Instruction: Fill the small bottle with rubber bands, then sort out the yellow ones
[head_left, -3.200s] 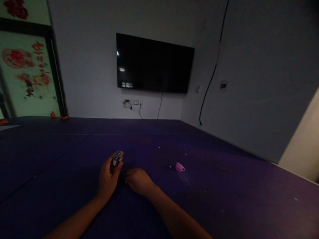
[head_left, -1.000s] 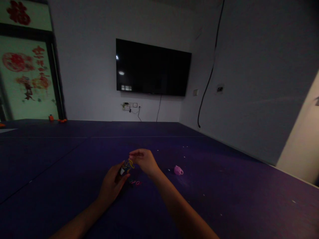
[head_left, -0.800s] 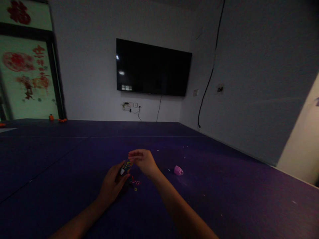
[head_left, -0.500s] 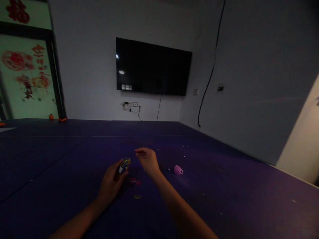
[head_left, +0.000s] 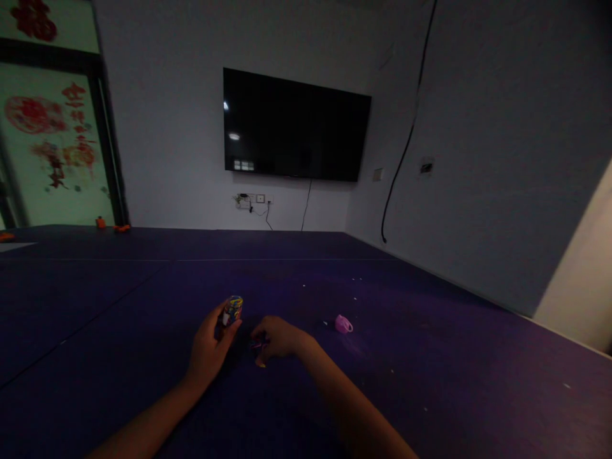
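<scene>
My left hand [head_left: 206, 350] is closed around a small clear jar [head_left: 233, 310] full of colourful rubber bands, its top tilted slightly to the right. Just right of it, my right hand [head_left: 281, 338] is low over the purple floor, with thumb and fingers apart. Between those fingers lie a few pinkish rubber bands [head_left: 258, 345], partly hidden by the hand. A bit of a yellow band [head_left: 261, 365] shows at the thumb tip; whether it is touched, I cannot tell. To the right rests a pink cap with a loop [head_left: 343, 324].
White scraps [head_left: 355, 298] are scattered over the purple mat floor [head_left: 430, 357]. Orange objects [head_left: 121, 228] sit by the door at the far left. A television [head_left: 296, 127] hangs on the back wall, and a black cable [head_left: 404, 153] dangles on the right wall.
My right hand has come down and toward me from above the floor onto the loose bands, its fingers spreading. My left hand has moved slightly left with the jar, now more upright.
</scene>
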Available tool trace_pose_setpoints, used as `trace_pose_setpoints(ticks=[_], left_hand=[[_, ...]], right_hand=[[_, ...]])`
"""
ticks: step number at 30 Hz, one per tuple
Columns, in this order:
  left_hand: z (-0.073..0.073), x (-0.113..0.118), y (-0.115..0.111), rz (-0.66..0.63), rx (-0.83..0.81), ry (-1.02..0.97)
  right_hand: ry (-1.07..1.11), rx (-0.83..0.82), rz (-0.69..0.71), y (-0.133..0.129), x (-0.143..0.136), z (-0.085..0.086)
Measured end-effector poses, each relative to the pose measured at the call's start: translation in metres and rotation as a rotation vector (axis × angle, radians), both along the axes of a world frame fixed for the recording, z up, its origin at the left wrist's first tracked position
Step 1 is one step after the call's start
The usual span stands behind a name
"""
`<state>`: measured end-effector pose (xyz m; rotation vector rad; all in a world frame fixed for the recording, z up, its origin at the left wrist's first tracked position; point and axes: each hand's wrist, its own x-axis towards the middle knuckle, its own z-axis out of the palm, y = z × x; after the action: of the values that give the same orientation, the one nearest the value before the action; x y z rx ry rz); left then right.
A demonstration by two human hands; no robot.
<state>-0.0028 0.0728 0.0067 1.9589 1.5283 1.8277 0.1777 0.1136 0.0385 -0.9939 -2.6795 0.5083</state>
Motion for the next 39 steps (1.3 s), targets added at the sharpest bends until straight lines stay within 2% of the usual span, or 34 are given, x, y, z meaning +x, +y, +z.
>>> trace_pose_setpoints(ticks=[4, 9, 16, 21, 24, 28, 30, 32, 39], left_hand=[[-0.002, -0.001, 0.001, 0.003, 0.014, 0.016], [-0.003, -0.002, 0.001, -0.015, 0.0, 0.028], [-0.003, -0.003, 0.001, -0.033, -0.003, 0.081], [-0.005, -0.004, 0.003, -0.02, 0.012, 0.102], [-0.005, -0.004, 0.002, -0.022, 0.036, 0.111], [-0.002, -0.003, -0.003, -0.044, -0.001, 0.127], [-0.002, -0.001, -0.005, -0.06, -0.001, 0.133], [-0.003, 0.0, -0.005, -0.077, 0.02, 0.156], [-0.006, 0.0, -0.003, -0.132, 0.151, 0.271]], right_hand=[[0.046, 0.078, -0.093, 0.0, -0.01, -0.009], [-0.014, 0.122, -0.16, -0.004, -0.023, -0.018], [-0.072, 0.218, -0.139, -0.014, -0.034, -0.017], [-0.078, 0.238, -0.105, -0.012, -0.032, -0.014], [0.04, 0.21, -0.16, -0.007, -0.025, -0.005], [0.396, 0.177, -0.308, -0.004, -0.017, 0.02], [0.586, 0.134, -0.335, -0.006, -0.014, 0.033], [0.67, 0.099, -0.319, -0.01, -0.014, 0.042], [0.386, 0.202, -0.237, -0.025, -0.017, 0.051]])
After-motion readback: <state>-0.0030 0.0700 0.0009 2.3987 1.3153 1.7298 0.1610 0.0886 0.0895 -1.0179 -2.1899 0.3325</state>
